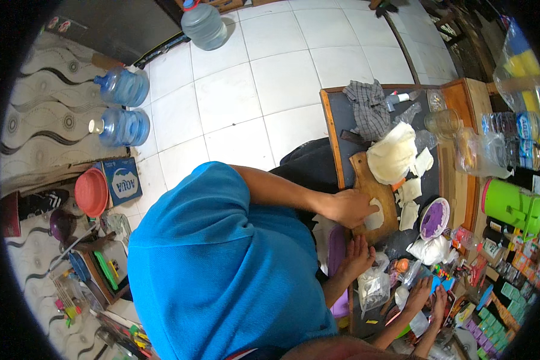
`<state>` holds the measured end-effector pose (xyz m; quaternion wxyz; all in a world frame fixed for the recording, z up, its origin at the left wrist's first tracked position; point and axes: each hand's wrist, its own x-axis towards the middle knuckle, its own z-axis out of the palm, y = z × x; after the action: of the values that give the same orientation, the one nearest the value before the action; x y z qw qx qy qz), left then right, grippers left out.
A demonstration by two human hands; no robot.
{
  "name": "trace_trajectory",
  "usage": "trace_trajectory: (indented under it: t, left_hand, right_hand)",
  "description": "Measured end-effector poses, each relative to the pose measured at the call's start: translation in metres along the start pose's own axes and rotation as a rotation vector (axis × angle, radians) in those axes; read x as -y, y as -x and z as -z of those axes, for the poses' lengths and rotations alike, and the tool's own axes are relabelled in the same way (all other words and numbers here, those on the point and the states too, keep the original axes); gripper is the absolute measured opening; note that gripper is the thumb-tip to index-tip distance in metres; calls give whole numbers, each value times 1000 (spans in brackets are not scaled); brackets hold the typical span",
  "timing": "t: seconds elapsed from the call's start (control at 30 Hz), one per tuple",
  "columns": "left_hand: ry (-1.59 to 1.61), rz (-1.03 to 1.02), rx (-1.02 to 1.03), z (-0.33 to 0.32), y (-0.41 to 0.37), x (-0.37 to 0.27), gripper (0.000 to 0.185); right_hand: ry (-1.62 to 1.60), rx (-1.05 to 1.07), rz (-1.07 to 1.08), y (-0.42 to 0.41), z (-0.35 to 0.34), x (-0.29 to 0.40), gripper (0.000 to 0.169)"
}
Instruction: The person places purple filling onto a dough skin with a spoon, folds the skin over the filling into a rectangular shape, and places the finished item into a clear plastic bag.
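My left hand [352, 208] is over a wooden cutting board [382, 231], one finger touching the edge of a thin, pale, round dough piece [374, 218]. Whether it pinches the dough is hidden. Near the board's lower end, my right hand [360, 256] has its fingers extended and holds nothing. A large pale mass, perhaps dough or cloth [391, 155], overlaps the board's upper end. Several flat pale sheets [409, 189] lie beside the board. Past them stands a purple bowl with a whitish rim [434, 218].
Another person's two hands [419, 294] are at a blue object [436, 284] at lower right. A clear plastic bag [374, 285] lies near my right hand. A checked cloth [369, 108] is on the dark table [337, 105]. A green jug [515, 207] stands beyond.
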<state>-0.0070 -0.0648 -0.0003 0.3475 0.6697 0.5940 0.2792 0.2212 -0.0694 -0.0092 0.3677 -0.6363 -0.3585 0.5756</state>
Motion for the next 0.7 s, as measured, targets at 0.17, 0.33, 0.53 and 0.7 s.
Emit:
trace_trajectory:
  t: [0.17, 0.33, 0.53, 0.7]
  left_hand:
    - [-4, -23, -7, -10, 2, 8, 51]
    - [-3, -38, -56, -17, 0, 15, 48]
    - [-42, -37, -39, -17, 3, 13, 45]
    - [-45, -93, -76, -20, 6, 17, 43]
  right_hand:
    - [-20, 24, -31, -11, 1, 8, 49]
    - [2, 47, -8, -13, -10, 20, 52]
    - [-39, 87, -5, -29, -6, 15, 52]
    - [-31, 70, -15, -33, -1, 14, 50]
